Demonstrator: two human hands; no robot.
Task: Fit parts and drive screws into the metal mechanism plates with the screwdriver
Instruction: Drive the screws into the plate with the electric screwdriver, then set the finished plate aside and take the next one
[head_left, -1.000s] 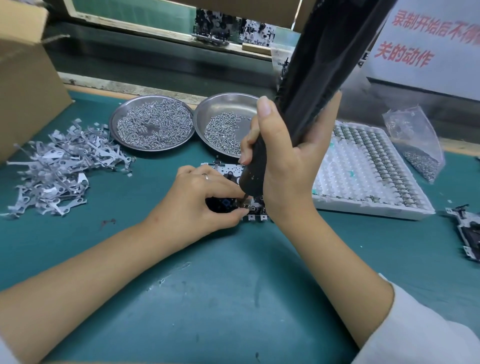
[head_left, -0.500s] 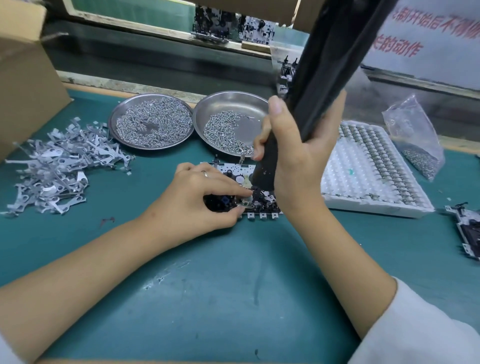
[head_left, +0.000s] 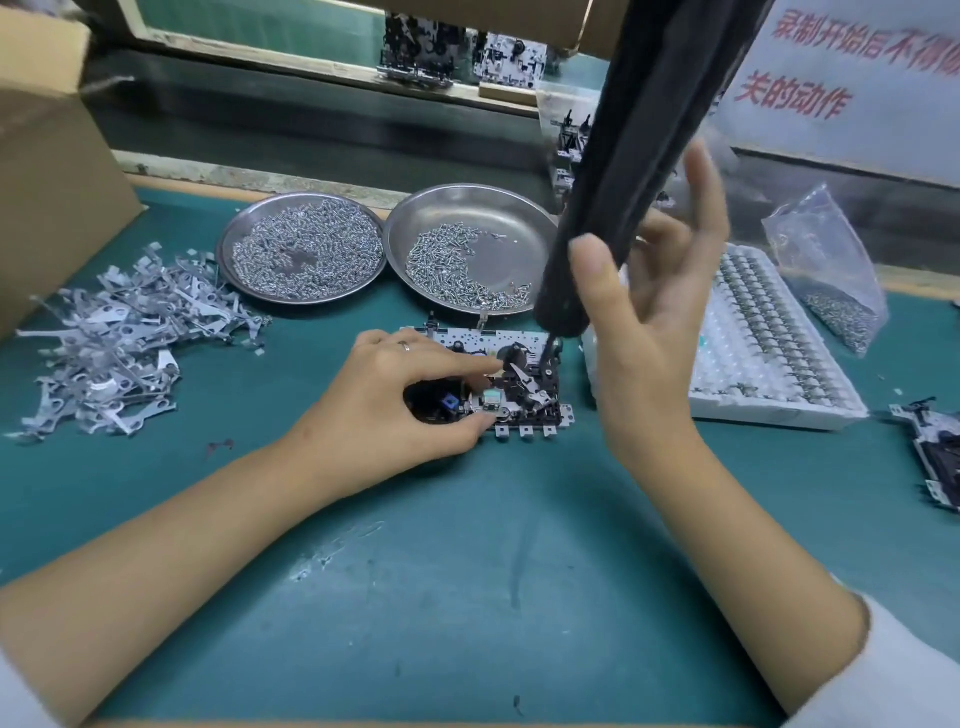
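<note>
cardboard box (head_left: 47, 171): far left of the mechanism plate, at the table's back corner.
loose stamped parts (head_left: 114, 343): grey heap on the green mat, left of the mechanism plate, untouched.
left screw dish (head_left: 301, 249): round steel dish behind and left of the mechanism plate, thickly filled with screws.
right screw dish (head_left: 470, 249): just beside the first dish, directly behind the mechanism plate, screws banked along its near side.
left hand (head_left: 384, 410): rests on the left half of the mechanism plate, forefinger and thumb pinching at the fittings near its middle; it stays put as half a second ago.
mechanism plate (head_left: 506, 379): flat on the mat at centre, black and silver parts fitted on top, tabs along its near edge.
screwdriver (head_left: 618, 171): long black body hanging from above, tip down at the right end of the mechanism plate.
right hand (head_left: 644, 322): right of the mechanism plate; a moment ago wrapped round the screwdriver, now fingers spread and straight, thumb alone beside the barrel, holding nothing.
meaning: judged, that screw is driven; the released hand likely goes for another screw or part.
white parts tray (head_left: 769, 353): right of the mechanism plate, rows of small pieces.
plastic bag (head_left: 831, 270): behind the tray, screws inside.
second mechanism (head_left: 935, 452): far right of the mechanism plate, at the frame edge.
</note>
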